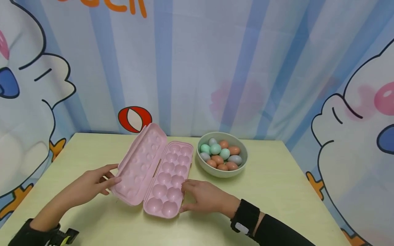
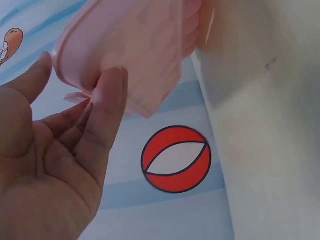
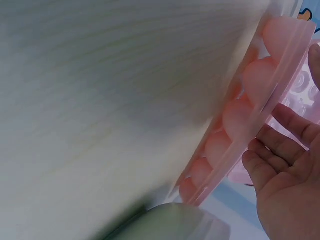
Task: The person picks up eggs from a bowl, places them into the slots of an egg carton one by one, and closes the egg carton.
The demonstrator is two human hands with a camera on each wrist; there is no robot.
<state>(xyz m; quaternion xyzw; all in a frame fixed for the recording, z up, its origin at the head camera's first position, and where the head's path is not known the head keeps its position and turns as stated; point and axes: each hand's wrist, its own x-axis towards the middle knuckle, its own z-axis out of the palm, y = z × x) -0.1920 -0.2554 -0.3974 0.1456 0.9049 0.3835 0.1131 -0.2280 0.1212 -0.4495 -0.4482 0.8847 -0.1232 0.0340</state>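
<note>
A pink egg carton (image 1: 168,177) lies open on the table, its rows of round cups holding no eggs. The raised lid (image 1: 143,167) leans out to the left. My left hand (image 1: 87,186) holds the lid's left edge between thumb and fingers; the left wrist view shows the fingertips (image 2: 112,82) against the lid. At the carton's right edge is my right hand (image 1: 207,198), its fingers loosely bent and touching the rim. In the right wrist view the right hand (image 3: 292,175) lies along the rim beside the rounded cup undersides (image 3: 237,120).
A pale green bowl (image 1: 221,173) stands right of the carton, filled with several brown, mint and grey eggs (image 1: 217,159). The pale yellow table (image 1: 271,191) ends at a blue striped curtain (image 1: 197,68) with cartoon figures. Black bands circle both wrists.
</note>
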